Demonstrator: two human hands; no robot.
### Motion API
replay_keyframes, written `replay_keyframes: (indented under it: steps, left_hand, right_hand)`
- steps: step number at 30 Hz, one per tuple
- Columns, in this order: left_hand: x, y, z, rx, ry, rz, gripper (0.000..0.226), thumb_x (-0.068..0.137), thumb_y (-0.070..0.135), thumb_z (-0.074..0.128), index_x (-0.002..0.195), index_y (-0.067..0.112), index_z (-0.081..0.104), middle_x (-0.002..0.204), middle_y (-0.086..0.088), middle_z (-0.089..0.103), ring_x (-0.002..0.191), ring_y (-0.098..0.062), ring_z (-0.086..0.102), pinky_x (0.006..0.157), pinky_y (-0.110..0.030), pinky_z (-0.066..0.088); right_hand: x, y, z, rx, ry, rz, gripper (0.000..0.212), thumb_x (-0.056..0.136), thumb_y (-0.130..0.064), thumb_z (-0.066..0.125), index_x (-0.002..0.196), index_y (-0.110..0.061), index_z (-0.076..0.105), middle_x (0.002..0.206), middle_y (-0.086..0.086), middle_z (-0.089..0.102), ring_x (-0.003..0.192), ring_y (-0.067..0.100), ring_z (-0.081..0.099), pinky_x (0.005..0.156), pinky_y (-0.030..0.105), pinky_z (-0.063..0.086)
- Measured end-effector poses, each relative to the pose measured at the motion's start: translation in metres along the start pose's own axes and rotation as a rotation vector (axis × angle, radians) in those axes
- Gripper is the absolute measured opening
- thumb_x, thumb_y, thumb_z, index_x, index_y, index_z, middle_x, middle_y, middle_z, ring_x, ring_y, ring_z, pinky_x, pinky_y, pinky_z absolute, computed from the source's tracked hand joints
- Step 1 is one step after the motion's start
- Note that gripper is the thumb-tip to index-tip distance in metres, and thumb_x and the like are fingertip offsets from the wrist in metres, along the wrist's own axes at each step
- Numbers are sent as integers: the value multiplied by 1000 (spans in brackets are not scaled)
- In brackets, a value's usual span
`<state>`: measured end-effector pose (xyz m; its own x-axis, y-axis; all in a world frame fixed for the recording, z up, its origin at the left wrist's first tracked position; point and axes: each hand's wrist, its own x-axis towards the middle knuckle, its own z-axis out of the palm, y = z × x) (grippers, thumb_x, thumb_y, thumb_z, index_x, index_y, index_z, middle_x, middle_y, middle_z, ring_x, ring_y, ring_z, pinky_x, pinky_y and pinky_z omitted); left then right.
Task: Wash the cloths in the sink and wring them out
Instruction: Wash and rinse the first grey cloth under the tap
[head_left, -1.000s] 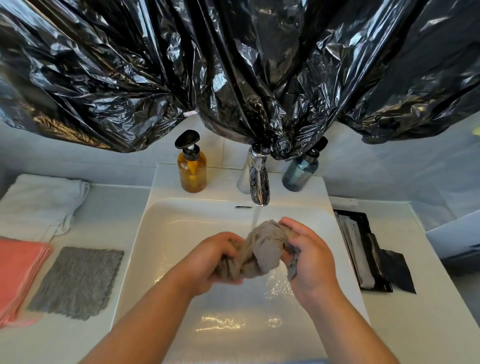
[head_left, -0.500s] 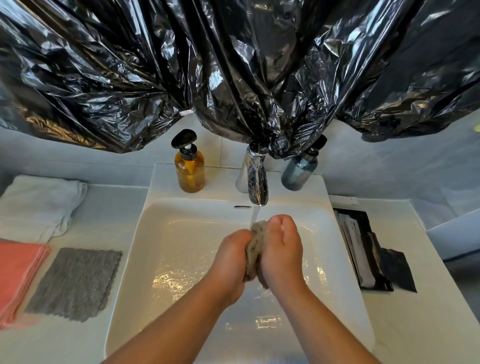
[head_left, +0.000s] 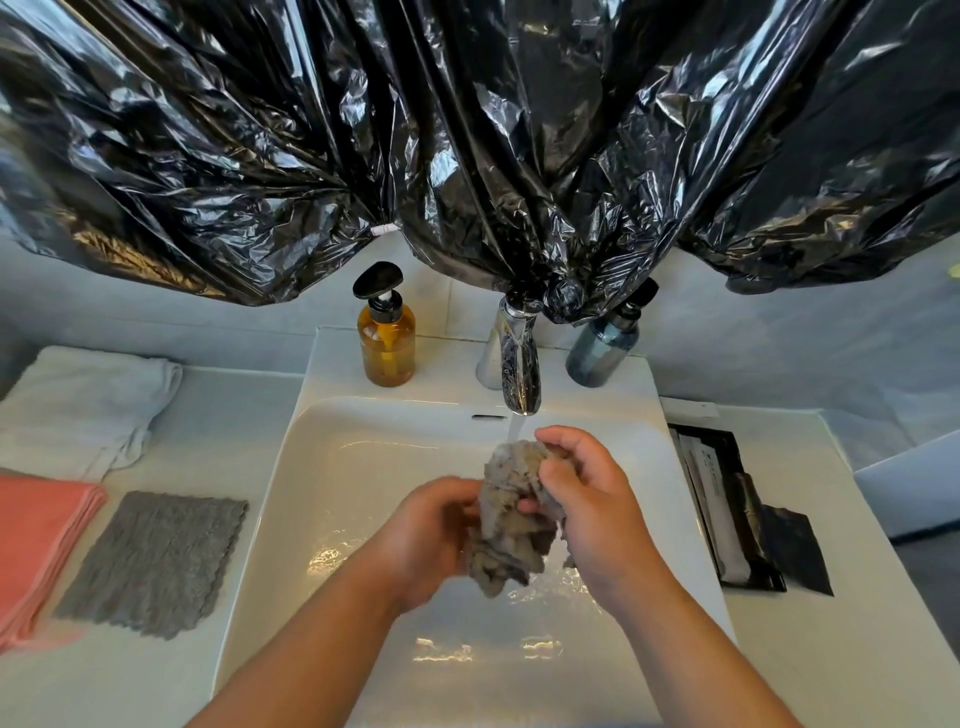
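Under the running tap (head_left: 517, 364), over the white sink (head_left: 332, 467), you grip a bunched wet grey cloth (head_left: 511, 514) with both hands: your left hand (head_left: 434, 540) curls round its lower left side, your right hand (head_left: 592, 499) round its top.

Crinkled black plastic (head_left: 467, 130) overhangs amber bottle (head_left: 386, 345), blue bottle (head_left: 602, 348).

I've got free room in the left half of the sink (head_left: 322, 493). Tap (head_left: 519, 364) overhangs the back rim, amber bottle (head_left: 386, 343) and blue bottle (head_left: 602, 348) either side, black plastic sheet (head_left: 467, 156) low above them. Left bench (head_left: 234, 415): towel (head_left: 78, 405), pink cloths (head_left: 36, 545), grey cloth (head_left: 156, 561). Right bench (head_left: 831, 649): black packets (head_left: 753, 519).
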<state>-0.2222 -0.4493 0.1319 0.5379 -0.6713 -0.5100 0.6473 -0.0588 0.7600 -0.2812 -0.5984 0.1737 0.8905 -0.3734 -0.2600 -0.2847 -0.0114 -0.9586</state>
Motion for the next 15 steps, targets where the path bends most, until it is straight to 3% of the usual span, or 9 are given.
replay_keyframes:
  steps: [2, 5, 7, 9, 11, 12, 15]
  left_hand:
    - [-1, 3, 12, -250, 68, -19, 59, 101, 53, 39, 118, 7, 71, 116, -23, 72, 104, -38, 70, 91, -52, 54]
    - [7, -3, 20, -363, 270, 104, 44, 102, 39, 44, 117, 5, 67, 108, -23, 72, 89, -35, 71, 70, -41, 53]
    - [7, -4, 23, -465, 338, 160, 41, 104, 31, 43, 124, 1, 62, 111, -24, 72, 94, -37, 71, 77, -43, 53]
    - [7, -8, 26, -460, 380, 173, 42, 105, 29, 40, 125, 0, 63, 111, -22, 73, 102, -36, 71, 84, -44, 55]
    - [7, -10, 32, -385, 426, 156, 41, 106, 30, 40, 122, 2, 65, 107, -20, 74, 99, -34, 72, 76, -39, 56]
    - [8, -10, 34, -353, 442, 164, 40, 106, 31, 39, 124, 5, 64, 107, -20, 74, 98, -34, 72, 73, -38, 57]
    - [13, -5, 32, -319, 501, 245, 31, 105, 35, 44, 127, 23, 62, 111, -11, 67, 102, -28, 68, 86, -42, 56]
  right_hand:
    - [-3, 2, 4, -133, 16, -40, 20, 103, -18, 51, 106, -33, 64, 107, -4, 66, 101, 11, 65, 70, 19, 56]
    - [-10, 15, 14, -202, 101, -76, 21, 101, -18, 54, 104, -37, 62, 109, -7, 64, 103, 9, 62, 71, 15, 53]
    - [-18, 25, 22, -56, 79, -4, 20, 104, -24, 49, 114, -38, 60, 116, -7, 64, 108, 8, 62, 74, 15, 54]
    - [-27, 33, 32, 125, 31, 69, 23, 106, -29, 42, 122, -39, 56, 118, -9, 66, 109, 9, 65, 82, 23, 58]
    - [-32, 39, 38, 124, 96, 46, 24, 107, -29, 39, 117, -43, 56, 111, -15, 67, 104, 8, 67, 83, 32, 61]
    - [-33, 42, 40, 96, 141, 34, 25, 108, -28, 38, 114, -44, 57, 108, -16, 68, 101, 8, 68, 81, 32, 61]
    - [-31, 45, 41, 67, 191, 43, 27, 108, -23, 41, 112, -42, 60, 115, -3, 63, 102, 8, 66, 76, 26, 59]
